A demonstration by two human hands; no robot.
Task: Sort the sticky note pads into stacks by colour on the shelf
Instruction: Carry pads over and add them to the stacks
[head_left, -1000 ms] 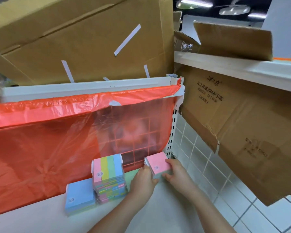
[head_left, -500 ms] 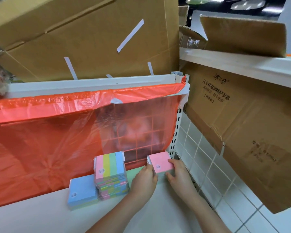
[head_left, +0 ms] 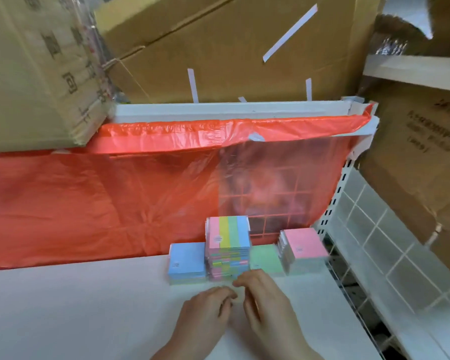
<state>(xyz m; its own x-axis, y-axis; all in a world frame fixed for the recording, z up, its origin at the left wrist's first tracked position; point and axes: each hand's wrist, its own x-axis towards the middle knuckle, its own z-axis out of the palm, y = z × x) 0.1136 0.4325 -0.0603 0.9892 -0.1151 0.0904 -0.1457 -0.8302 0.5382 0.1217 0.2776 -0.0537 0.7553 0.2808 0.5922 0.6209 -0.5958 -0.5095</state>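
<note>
Sticky note pads in four stacks on the shelf, beyond both hands.
Multicolour stack [head_left: 227, 246] stands tallest, just ahead of the right hand [head_left: 264, 304]; light, stiff, wrap probably slippery: take by opposite sides. Left hand [head_left: 205, 313] and right: loosely curled, holding nothing.

Two bare hands and forearms enter from the bottom edge of the head view. The left hand [head_left: 205, 311] and the right hand [head_left: 264, 305] wear no gloves, rings or bracelets that can be seen. No watch or band shows at either wrist. The forearms are uncovered as far down as the picture reaches, with no sleeve or cuff visible. Fingernails look short and unpainted, though the picture is slightly blurred, so finer marks cannot be made out.
</note>
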